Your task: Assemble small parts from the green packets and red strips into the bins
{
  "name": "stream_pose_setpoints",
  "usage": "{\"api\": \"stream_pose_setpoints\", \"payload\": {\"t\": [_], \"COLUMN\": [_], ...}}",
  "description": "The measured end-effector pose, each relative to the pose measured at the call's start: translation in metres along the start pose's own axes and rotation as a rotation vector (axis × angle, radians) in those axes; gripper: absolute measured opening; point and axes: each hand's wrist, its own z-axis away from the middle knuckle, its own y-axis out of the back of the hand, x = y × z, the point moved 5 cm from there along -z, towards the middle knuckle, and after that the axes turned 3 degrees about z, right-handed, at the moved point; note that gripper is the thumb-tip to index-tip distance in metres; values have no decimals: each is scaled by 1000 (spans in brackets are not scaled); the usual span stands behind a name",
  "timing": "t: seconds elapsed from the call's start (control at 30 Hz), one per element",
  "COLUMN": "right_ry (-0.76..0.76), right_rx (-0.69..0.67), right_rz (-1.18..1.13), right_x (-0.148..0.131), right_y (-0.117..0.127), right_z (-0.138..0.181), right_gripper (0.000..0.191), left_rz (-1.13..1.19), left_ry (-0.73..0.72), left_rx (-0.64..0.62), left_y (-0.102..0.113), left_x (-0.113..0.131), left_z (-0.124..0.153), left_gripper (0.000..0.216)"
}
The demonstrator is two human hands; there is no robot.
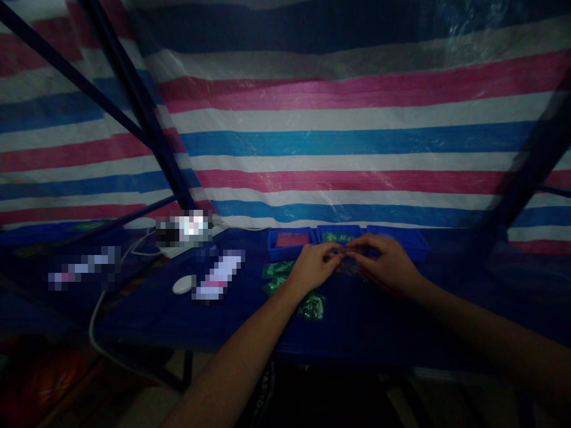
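Observation:
My left hand point(314, 266) and my right hand point(384, 260) meet over the blue table, fingertips pinched close together. Between them is something small and thin that is too dark to make out. Just behind the hands stand a blue bin with reddish-pink pieces point(292, 239), a blue bin with green packets point(338, 235) and a third blue bin point(404, 239), partly covered by my right hand. Green plastic packets point(279, 270) lie to the left of my left wrist. Another clear green packet with pale sticks point(312, 307) rests below that wrist.
On the left of the table point(147, 318) lie a white round object point(182, 285) and a blurred-out flat item point(219, 276). A power strip point(178, 245) with a white cable sits farther back. Blue metal posts point(165, 160) and a striped tarp point(339, 139) close off the back.

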Motion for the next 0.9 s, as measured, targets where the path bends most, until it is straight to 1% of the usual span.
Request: {"api": "stream_pose_setpoints", "payload": {"t": [0.07, 0.13, 0.2, 0.27, 0.37, 0.47, 0.53, 0.63, 0.7, 0.8, 0.9], "right_ry": [80, 155, 200, 207, 175, 103, 37, -18, -34, -58, -68], "right_rx": [-12, -35, -70, -106, -110, -22, 29, -4, -31, -51, -71], "right_rz": [22, 34, 38, 36, 31, 41, 35, -47, -104, -136, -125], "right_x": [-5, -10, -14, -16, -16, -12, -7, -2, 1, 4, 6], "right_y": [1, 1, 1, 0, -1, 2, 3, 1, 0, -1, -3], "right_z": [-1, -2, -1, 0, 1, 1, 0, -1, -1, 0, 0], "right_gripper": [13, 12, 16, 21, 19, 13, 18, 37, 43, 42, 37], "left_rz": [17, 26, 44, 56, -1, -40, -34, -52, -66, -79, -94], "left_ry": [-3, -33, -65, -81, -71, -55, -69, -99, -108, -103, -84], "left_rx": [2, 36, 68, 93, 133, 130, 104, 81, 69, 60, 81], "left_y": [0, 3, 5, 8, 10, 9, 6, 4, 3, 2, 4], "left_x": [0, 2, 4, 5, 4, 3, 4, 7, 8, 9, 11], "left_z": [0, -1, -2, -2, -4, -4, -4, -2, -1, 0, -1], "left_gripper": [24, 26, 29, 32, 28, 20, 24, 35, 40, 43, 43]}}
